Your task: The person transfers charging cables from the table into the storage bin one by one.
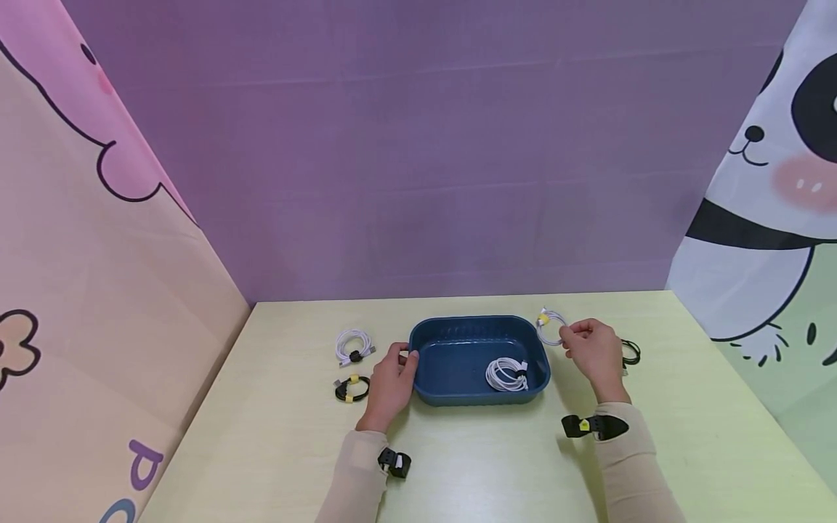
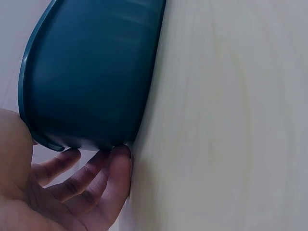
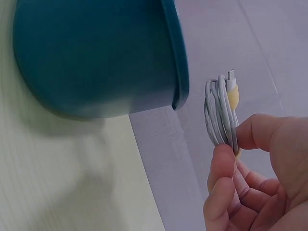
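Beside the three o'clock end of a blue tray (image 1: pixel 480 400), the right hand (image 1: pixel 596 356) partly hides a dark coil (image 1: pixel 633 354) and pinches a yellow-tied coil (image 3: pixel 215 113) at two o'clock, apart from the rim; the left hand (image 1: pixel 390 385) grips the nine o'clock end; five cable coils show, three white, two black: one white coil (image 1: pixel 503 375) lies inside at four o'clock; beyond twelve, a strip of table (image 1: pixel 484 465) separates tray and far edge.
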A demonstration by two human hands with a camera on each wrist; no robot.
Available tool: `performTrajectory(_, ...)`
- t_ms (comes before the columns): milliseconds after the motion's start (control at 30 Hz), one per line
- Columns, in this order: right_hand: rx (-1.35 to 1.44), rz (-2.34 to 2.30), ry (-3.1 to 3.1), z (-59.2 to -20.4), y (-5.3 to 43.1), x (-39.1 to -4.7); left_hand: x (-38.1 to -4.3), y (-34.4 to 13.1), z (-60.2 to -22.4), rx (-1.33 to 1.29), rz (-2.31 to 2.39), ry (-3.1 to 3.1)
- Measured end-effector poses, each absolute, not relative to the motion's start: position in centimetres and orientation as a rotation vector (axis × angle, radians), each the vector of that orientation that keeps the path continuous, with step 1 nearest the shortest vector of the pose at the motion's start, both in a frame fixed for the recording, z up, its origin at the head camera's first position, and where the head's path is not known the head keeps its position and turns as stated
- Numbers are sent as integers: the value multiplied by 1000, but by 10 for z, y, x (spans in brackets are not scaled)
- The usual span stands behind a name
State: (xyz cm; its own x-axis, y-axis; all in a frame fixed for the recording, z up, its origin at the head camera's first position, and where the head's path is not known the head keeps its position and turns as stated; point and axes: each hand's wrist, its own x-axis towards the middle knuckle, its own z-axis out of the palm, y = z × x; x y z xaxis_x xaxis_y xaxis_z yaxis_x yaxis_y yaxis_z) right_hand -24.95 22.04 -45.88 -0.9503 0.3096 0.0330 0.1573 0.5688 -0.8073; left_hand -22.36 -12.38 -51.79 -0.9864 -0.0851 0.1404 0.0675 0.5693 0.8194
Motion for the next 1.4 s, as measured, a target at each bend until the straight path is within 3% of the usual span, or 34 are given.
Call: performTrajectory(1400, -244, 1327, -2659, -460, 211, -250, -223, -124, -517, 8, -1386, -2635)
